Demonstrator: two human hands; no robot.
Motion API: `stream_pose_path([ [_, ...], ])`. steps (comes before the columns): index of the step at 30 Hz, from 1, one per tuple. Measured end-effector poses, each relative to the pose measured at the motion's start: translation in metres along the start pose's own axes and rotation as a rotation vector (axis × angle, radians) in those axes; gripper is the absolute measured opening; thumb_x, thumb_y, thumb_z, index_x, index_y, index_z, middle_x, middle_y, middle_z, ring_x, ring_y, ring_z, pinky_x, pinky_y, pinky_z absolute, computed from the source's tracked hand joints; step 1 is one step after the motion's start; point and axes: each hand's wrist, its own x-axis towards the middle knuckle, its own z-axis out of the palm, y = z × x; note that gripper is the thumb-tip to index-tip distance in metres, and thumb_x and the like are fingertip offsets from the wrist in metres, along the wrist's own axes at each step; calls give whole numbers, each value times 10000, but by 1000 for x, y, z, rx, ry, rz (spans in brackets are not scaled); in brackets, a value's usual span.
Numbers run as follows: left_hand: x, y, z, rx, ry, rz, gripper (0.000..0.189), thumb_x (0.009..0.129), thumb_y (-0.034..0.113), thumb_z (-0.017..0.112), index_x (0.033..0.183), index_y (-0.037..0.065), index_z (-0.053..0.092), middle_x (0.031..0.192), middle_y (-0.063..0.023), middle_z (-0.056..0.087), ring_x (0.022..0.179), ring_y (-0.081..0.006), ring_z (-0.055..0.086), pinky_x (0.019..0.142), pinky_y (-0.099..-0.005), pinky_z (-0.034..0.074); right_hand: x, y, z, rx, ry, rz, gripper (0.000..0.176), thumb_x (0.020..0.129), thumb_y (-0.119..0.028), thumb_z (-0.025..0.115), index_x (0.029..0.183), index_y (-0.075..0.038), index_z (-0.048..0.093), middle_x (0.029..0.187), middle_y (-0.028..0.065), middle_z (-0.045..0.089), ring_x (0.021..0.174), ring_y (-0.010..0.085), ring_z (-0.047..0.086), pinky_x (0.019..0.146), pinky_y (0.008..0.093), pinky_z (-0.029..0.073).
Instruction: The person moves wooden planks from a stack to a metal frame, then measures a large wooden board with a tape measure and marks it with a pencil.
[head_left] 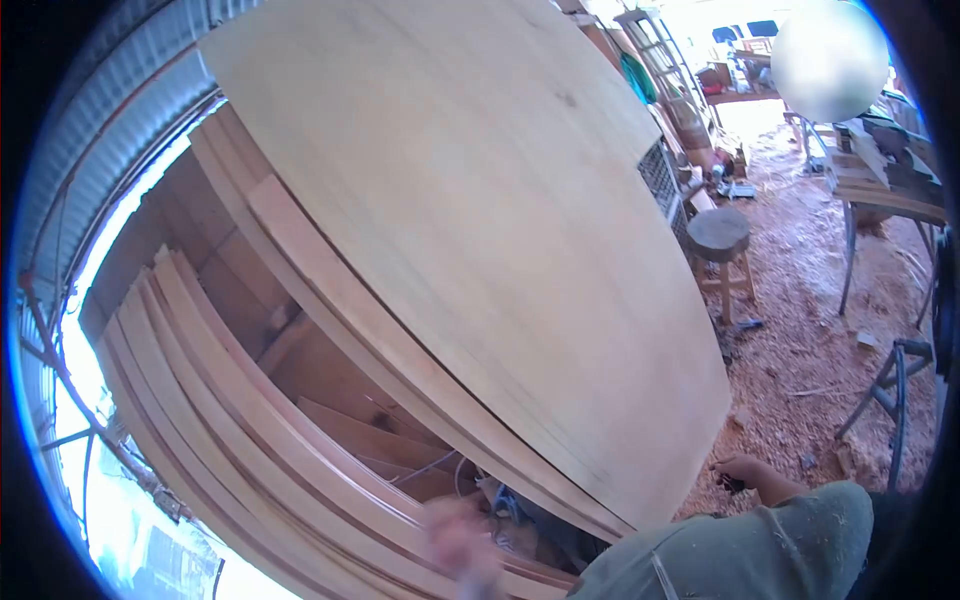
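A large pale wooden panel [510, 240] fills the middle of the head view, tilted, with its lower corner close to me. My left hand [458, 540] is smeared by motion in front of the long wooden planks [250, 420]; its fingers cannot be made out. Beyond the panel's lower right edge, my right hand [740, 472] shows past a green sleeve, its fingers curled around or over something small and dark that I cannot identify. Long narrow boards [330, 270] lie along the panel's left side.
A round-topped wooden stool [718, 236] stands right of the panel on a floor covered in shavings [800, 370]. A workbench [885, 190] with wood pieces and a metal trestle [895, 390] are farther right. Corrugated metal sheeting [110, 110] rises at left.
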Motion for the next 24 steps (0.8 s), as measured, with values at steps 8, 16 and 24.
stream_pose_path([
  [8, -100, -114, 84, 210, -698, -714, 331, 826, 222, 732, 1067, 1, 673, 902, -81, 702, 821, -128, 650, 733, -272, 521, -85, -122, 130, -27, -427, -555, 360, 1000, -259, 479, 1301, -79, 561, 726, -38, 529, 619, 64, 501, 538, 222, 430],
  [16, -114, -74, 85, 239, -621, -770, 231, 819, 186, 744, 933, -13, 716, 801, -62, 712, 742, -87, 632, 693, -254, 507, -85, -100, 152, -55, -544, -654, 458, 1032, -363, 384, 1361, -66, 499, 734, -62, 493, 618, 34, 426, 544, 212, 382],
  [24, -117, -107, -6, -30, 585, -699, 60, 748, 11, 672, 808, 14, 667, 708, -46, 627, 624, -124, 567, 600, -237, 463, -56, -26, 69, -954, -395, -427, 416, 930, -396, 519, 1225, -119, 615, 903, 66, 660, 784, 141, 584, 735, 332, 490],
])
